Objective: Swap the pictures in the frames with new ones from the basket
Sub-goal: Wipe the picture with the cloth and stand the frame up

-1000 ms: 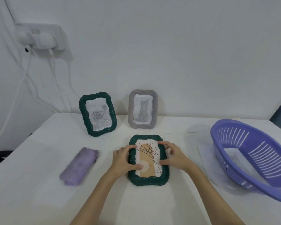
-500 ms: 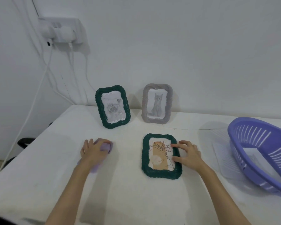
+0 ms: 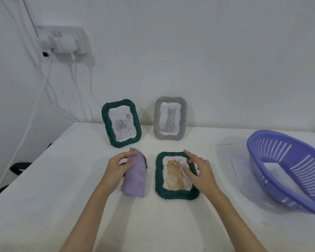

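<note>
A folded lilac cloth (image 3: 135,174) is held in the left hand (image 3: 116,170), fingers closed round its upper end, just left of the green frame lying flat (image 3: 176,176) on the white table (image 3: 44,206). The right hand (image 3: 200,171) is spread wide, its fingers resting on the frame's right border and glass, gripping nothing. The step in hand is judged to be a wipe of this frame, which shows a line-drawn flower on a tan ground. Next, the cloth would need to be brought over the glass while the frame is steadied. Two other frames, a green one with roses (image 3: 121,123) and a grey one with a cat (image 3: 170,118), are stood against the wall; the purple basket (image 3: 289,170) is seen at the right, with paper sheets (image 3: 244,171) beside and under it. Compared with half a second earlier, the cloth is now raised off the table and carried nearer the frame.
</note>
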The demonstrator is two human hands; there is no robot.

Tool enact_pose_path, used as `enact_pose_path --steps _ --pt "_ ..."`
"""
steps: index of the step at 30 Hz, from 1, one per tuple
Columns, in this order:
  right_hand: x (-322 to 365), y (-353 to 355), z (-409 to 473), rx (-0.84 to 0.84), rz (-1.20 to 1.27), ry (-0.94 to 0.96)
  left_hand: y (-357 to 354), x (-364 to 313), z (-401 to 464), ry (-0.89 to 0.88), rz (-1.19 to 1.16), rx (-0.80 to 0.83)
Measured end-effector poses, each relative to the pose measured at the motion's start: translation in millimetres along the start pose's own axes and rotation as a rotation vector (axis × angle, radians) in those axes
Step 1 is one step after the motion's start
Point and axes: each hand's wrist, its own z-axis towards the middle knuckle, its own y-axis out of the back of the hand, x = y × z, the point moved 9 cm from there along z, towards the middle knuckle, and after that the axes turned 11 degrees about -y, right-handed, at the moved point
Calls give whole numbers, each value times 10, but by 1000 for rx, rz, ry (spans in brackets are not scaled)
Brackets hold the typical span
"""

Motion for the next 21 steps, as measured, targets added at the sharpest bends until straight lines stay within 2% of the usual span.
enact_pose_path --steps 2,4,8,12,15,21 --pt "212 -174 -144 137 233 2 -310 -81 6 -19 -127 42" --pt "349 -283 -209 207 347 -5 -583 -120 9 -3 -277 77" --pt "378 -135 -190 131 521 -16 -933 -74 -46 71 -543 118" --pt "233 -13 -163 116 723 -94 -1102 -35 -83 125 -708 135" --pt "202 -18 -152 136 828 -119 -1132 -14 -90 132 -714 128" --pt "305 -63 -127 216 807 -67 -1138 -43 -102 25 -470 136"
